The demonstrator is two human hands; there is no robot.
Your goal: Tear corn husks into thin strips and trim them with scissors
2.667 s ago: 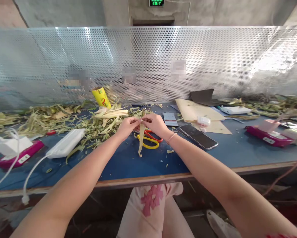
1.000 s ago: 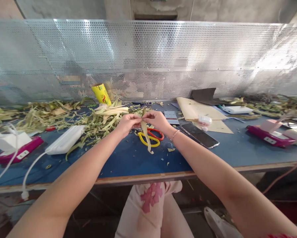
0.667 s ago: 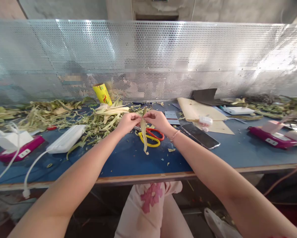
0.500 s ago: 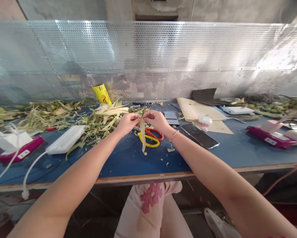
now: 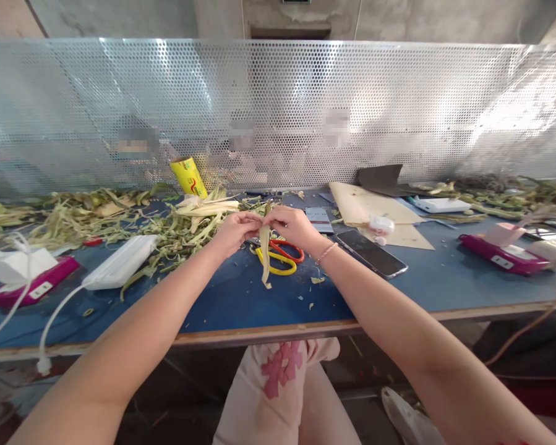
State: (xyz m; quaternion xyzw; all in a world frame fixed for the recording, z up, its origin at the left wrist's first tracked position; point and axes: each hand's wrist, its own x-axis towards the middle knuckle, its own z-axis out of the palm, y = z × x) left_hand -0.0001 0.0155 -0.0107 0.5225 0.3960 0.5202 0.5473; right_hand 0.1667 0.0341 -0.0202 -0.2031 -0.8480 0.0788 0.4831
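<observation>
Blue table (image 5: 268, 309) bears yellow tube (image 5: 188, 178); left hand (image 5: 237, 231) and right hand (image 5: 294, 226) pinch dried leaf (image 5: 265, 256).

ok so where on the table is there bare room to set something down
Between the phone and the magenta power strip on the right, and in front of the scissors, bar a few scraps. Crowded: the back left, heaped with dry leaves.

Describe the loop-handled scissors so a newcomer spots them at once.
On the blue tabletop, find the pale, dry leaf strip hanging at the left hand and right hand. Behind it lie the scissors, blades partly hidden. One yellow loop handle and one red loop handle set them apart from the flat black smartphone.
</observation>
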